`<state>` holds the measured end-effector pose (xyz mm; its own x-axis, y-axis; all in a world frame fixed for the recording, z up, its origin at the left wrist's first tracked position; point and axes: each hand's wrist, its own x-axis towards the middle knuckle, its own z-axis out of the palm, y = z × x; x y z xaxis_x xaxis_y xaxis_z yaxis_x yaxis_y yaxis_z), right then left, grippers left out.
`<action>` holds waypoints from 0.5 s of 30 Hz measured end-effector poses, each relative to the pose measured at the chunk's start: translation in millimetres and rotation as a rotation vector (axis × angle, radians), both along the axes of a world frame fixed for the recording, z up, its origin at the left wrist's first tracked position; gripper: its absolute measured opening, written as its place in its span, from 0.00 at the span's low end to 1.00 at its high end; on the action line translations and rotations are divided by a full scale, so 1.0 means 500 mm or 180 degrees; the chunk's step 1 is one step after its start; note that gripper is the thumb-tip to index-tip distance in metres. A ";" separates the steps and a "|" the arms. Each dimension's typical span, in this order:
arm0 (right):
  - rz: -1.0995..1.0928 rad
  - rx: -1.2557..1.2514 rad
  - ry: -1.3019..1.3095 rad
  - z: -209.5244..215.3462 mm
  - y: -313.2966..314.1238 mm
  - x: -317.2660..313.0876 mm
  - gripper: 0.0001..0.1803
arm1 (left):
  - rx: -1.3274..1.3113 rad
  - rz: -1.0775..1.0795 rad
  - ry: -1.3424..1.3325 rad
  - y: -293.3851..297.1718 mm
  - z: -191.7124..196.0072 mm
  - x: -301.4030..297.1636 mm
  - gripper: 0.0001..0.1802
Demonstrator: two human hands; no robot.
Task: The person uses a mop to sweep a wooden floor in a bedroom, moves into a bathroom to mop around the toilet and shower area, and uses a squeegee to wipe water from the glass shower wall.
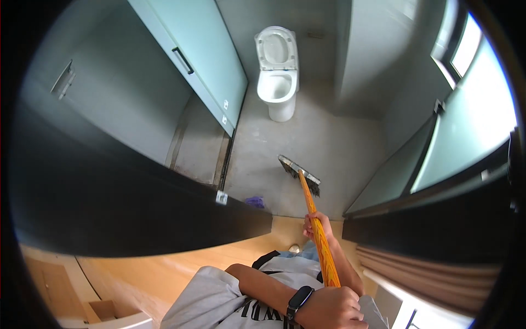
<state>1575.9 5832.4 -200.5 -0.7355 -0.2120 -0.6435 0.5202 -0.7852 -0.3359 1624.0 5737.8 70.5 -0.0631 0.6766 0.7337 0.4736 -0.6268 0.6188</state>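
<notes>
A broom with an orange wood-grain handle slants away from my body. Its pale-topped head with dark bristles is over the grey floor just beyond the doorway; whether the bristles touch the floor I cannot tell. My right hand is wrapped round the middle of the handle. Close to my body, my left hand, below a black wristband, is closed over the handle's upper end. A crumpled purple thing lies on the floor left of the broom, beside the dark door frame.
A white toilet with its lid raised stands at the far wall. A pale green sliding door is on the left. Frosted glass panels stand on the right. Dark frames flank the doorway. Wood-coloured flooring lies on my side.
</notes>
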 end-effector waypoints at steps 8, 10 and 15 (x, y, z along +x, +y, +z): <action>0.0879 -0.0115 -0.0095 -0.005 0.048 -0.304 0.09 | 0.0103 0.0896 -0.0145 0.063 0.021 -0.277 0.14; 0.1251 0.0000 -0.0256 -0.004 0.041 -0.382 0.08 | 0.0035 0.1372 -0.0037 0.048 0.029 -0.343 0.15; 0.2185 0.0224 -0.0274 0.010 -0.042 -0.579 0.10 | 0.0337 0.2011 -0.0179 -0.006 0.009 -0.498 0.15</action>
